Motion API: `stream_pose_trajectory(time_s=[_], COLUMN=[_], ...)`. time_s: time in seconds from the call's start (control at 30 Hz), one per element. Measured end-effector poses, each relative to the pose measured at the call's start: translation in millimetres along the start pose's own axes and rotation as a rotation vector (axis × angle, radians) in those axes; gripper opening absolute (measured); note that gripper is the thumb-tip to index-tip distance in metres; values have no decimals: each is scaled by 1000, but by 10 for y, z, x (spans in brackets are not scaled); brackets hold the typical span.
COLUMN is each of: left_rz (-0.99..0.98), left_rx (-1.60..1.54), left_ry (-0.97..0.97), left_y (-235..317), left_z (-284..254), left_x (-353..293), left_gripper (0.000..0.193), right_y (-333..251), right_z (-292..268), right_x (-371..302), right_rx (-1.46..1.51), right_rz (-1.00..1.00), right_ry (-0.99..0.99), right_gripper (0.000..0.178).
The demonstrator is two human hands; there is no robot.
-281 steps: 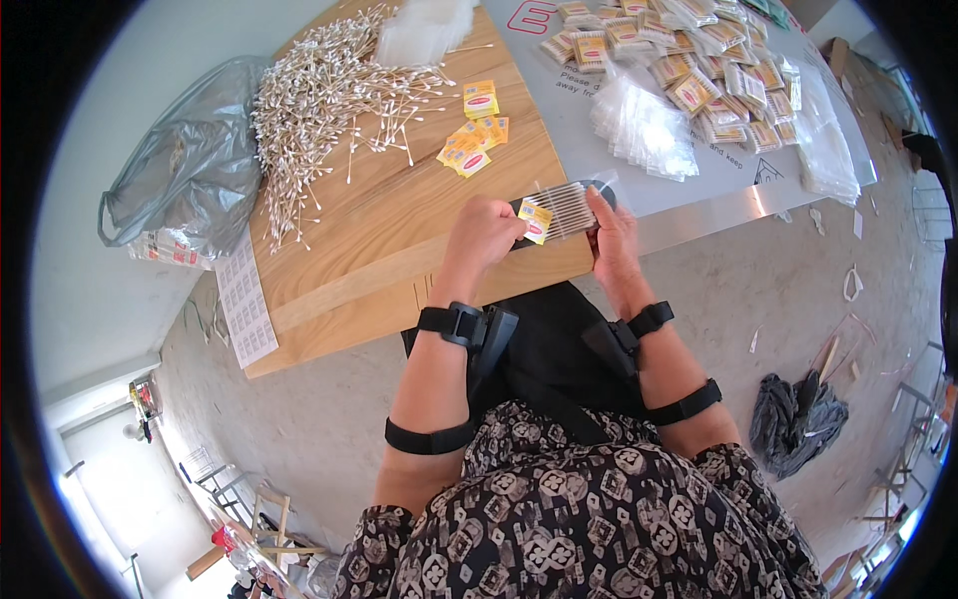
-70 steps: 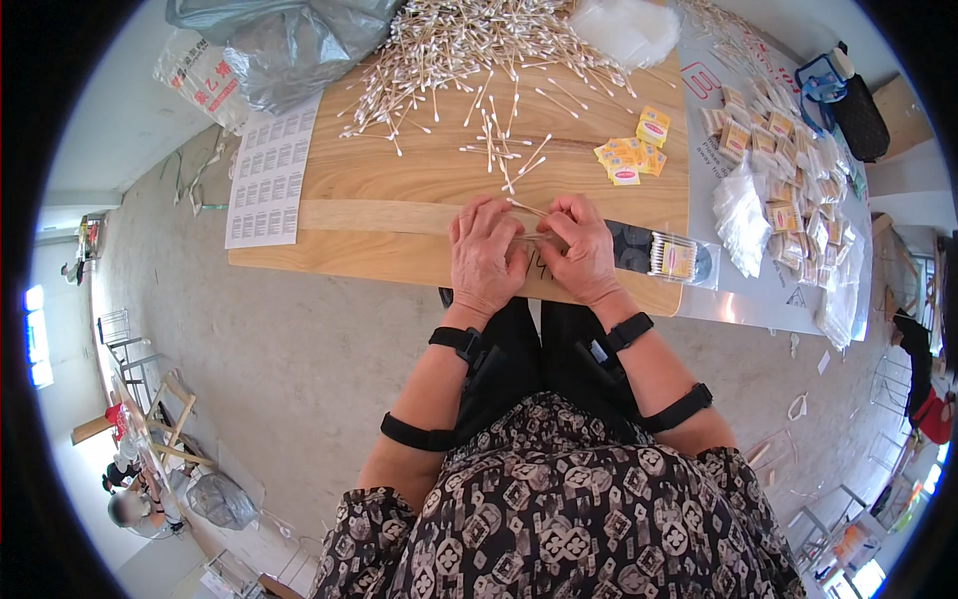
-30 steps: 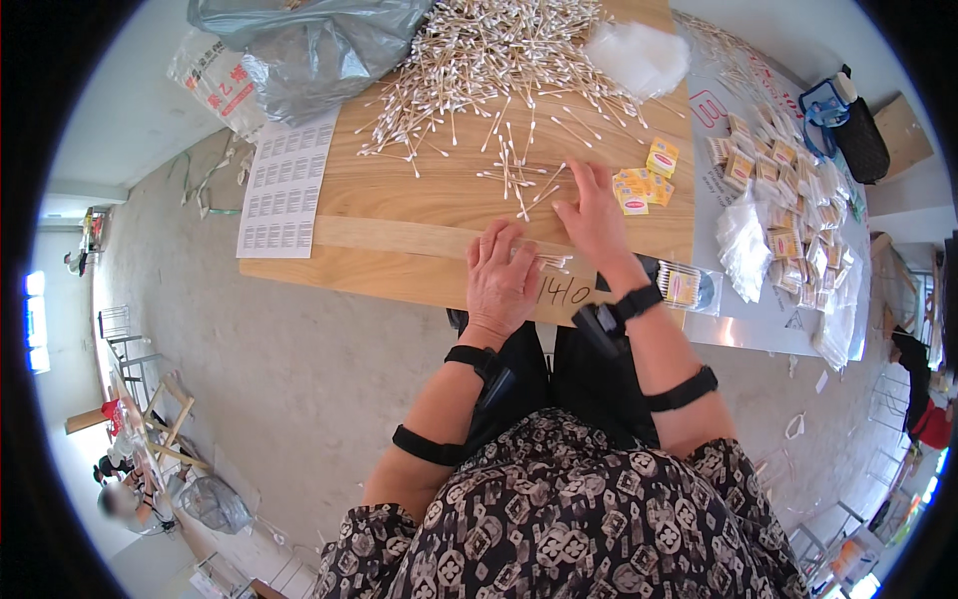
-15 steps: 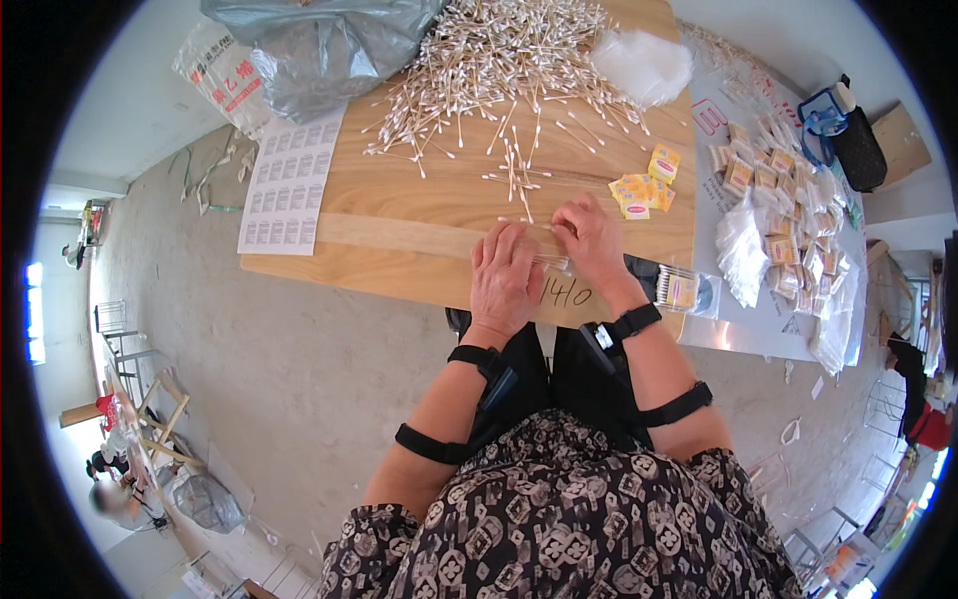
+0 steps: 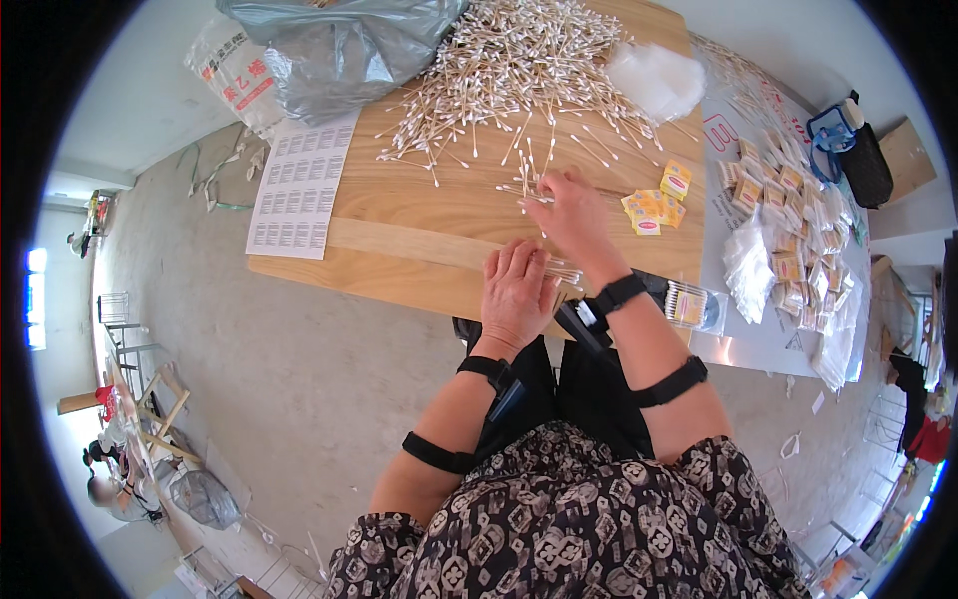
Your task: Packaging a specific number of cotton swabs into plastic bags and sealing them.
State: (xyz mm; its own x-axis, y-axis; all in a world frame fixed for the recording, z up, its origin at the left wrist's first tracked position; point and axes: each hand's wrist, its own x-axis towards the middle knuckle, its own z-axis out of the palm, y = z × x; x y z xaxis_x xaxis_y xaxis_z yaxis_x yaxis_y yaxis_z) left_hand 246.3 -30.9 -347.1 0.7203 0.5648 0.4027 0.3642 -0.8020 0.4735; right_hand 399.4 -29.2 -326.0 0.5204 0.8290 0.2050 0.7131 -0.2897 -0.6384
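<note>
My left hand is curled round a small bundle of cotton swabs at the near edge of the wooden table. The swab ends stick out to the right of its fingers. Farther up, my right hand has its thumb and fingertips pinched on a few loose cotton swabs. Beyond them spreads a large heap of cotton swabs. Just right of my right hand lie several small yellow printed cards.
A grey plastic bag and a printed label sheet are at the left. Clear plastic bags lie right of the heap. A filled swab pack sits at the table's right corner; many packed bags are piled on the side surface.
My right hand has moved up and away from my left, reaching the loose swabs. My left hand stays near the table edge with the bundle. The view has shifted slightly.
</note>
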Motion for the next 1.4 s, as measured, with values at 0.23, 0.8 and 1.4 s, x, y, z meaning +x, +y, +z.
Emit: stream_pose_trajectory(time_s=[0.23,0.8,1.4], left_rz=[-12,5,-23], left_rx=[-30,-35,-34], left_ry=[-26,10,43], left_y=[6,-2,21], left_z=[-3,2,29], left_x=[26,1,-25], left_gripper=[35,34,45], right_y=[72,598,257], right_z=[249,-135,-171], right_x=[224,105,-601], right_rx=[-253,523,-223], right_rz=[36,368,-74], right_ry=[-77,-4,-132], right_gripper=[21,18,15])
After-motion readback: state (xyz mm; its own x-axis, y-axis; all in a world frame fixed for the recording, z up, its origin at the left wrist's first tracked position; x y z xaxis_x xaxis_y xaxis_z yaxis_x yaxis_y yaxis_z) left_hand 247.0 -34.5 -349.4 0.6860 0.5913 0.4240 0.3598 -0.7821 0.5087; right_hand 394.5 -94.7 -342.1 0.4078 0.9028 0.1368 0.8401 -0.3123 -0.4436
